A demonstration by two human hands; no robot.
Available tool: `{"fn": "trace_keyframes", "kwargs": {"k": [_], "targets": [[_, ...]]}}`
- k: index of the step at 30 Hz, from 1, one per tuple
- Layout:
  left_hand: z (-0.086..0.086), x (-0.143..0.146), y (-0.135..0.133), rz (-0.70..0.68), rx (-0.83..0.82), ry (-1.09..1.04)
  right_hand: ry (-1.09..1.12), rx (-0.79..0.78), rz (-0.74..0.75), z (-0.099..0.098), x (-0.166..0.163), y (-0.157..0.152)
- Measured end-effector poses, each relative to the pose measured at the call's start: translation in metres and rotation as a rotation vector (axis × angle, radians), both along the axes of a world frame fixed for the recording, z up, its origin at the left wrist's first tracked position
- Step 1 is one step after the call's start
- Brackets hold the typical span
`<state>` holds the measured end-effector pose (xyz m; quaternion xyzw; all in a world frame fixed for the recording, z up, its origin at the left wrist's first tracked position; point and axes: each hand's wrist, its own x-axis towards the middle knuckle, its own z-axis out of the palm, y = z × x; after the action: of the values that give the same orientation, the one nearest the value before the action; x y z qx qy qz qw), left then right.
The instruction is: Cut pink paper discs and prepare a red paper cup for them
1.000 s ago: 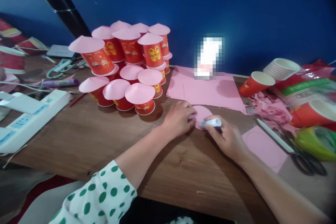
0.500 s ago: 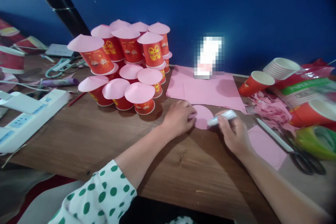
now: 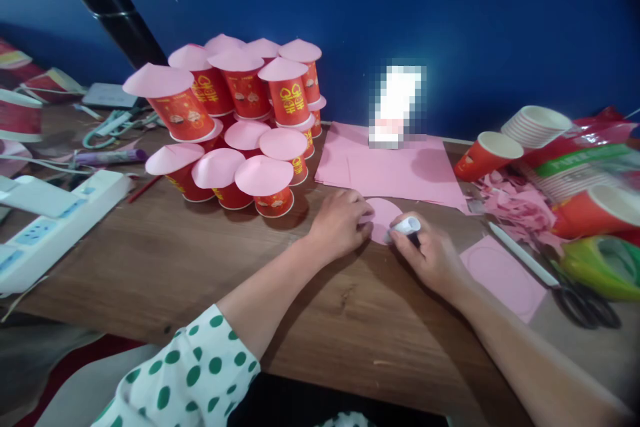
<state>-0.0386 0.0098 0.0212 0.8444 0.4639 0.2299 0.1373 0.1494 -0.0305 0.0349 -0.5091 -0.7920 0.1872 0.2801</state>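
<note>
A pink paper circle lies on the wooden table between my hands. My left hand is closed at the circle's left edge, its curled fingers gripping the paper. In my right hand is a white glue stick, held tilted over the right part of the circle. Its lower end is hidden by my fingers, so I cannot tell whether it touches the paper. Just right of this hand lies a pink paper square with a round outline on it.
Red paper cups with pink cone tops stand stacked at left. Pink sheets lie behind my hands, a blurred bright panel above them. At right are loose cups, paper scraps, scissors and green tape. A power strip sits far left.
My right hand has moved left with the glue stick, further over the pink circle, and the stick now points more toward me. My left hand stays at the circle's edge.
</note>
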Motion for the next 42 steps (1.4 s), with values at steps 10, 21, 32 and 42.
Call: {"fn": "trace_keyframes", "kwargs": {"k": [10, 21, 32, 42], "targets": [[0.0, 0.0, 0.0, -0.003, 0.005, 0.004, 0.12, 0.006, -0.053, -0.003, 0.003, -0.003], [0.003, 0.0, 0.0, 0.005, -0.024, 0.021, 0.068, -0.013, -0.087, -0.001, 0.003, -0.003], [0.002, 0.0, 0.0, -0.003, -0.019, 0.013, 0.047, -0.051, -0.007, 0.002, 0.001, -0.005], [0.004, 0.0, -0.002, -0.002, 0.005, -0.001, 0.393, 0.022, -0.449, -0.012, 0.045, 0.023]]}}
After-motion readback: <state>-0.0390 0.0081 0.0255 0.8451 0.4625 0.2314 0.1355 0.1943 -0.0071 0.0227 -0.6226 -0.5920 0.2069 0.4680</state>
